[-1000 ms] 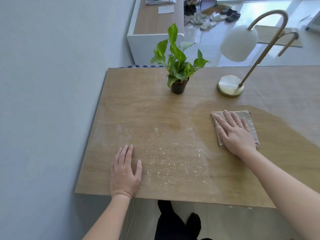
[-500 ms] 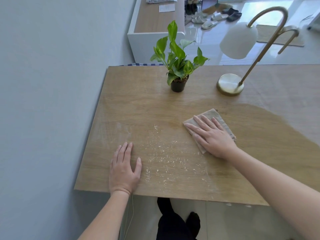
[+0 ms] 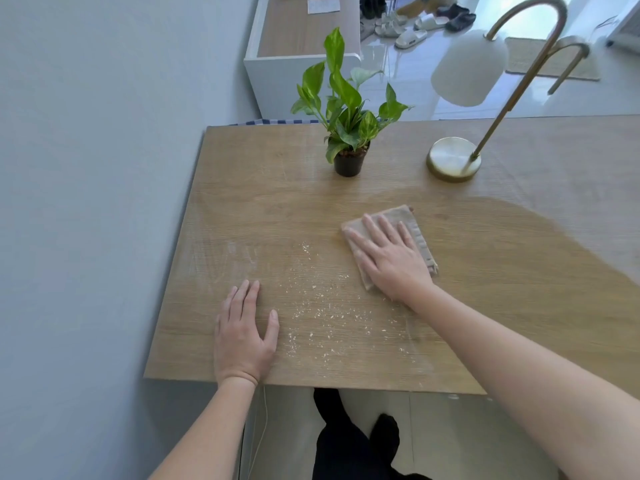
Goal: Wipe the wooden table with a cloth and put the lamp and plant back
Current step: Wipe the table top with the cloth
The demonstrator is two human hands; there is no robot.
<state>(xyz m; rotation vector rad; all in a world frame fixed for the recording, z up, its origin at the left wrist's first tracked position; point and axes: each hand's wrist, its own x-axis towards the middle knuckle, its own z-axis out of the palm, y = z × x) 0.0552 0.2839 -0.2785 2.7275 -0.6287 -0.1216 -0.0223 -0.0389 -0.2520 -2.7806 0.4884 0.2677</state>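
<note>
head: right hand (image 3: 393, 263) on cloth (image 3: 423, 249)

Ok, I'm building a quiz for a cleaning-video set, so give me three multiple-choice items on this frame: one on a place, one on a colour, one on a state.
1. Where is the plant relative to the lamp base?
A) to its left B) to its right C) on top of it
2. What colour is the pot?
A) white B) black C) red
3. What is the right hand doing?
A) pressing flat on the cloth B) gripping the pot C) curled in a fist

Answers: 1 A, the plant stands left of the base; 2 B, the pot is black; 3 A, straight fingers lie on the cloth.
</note>
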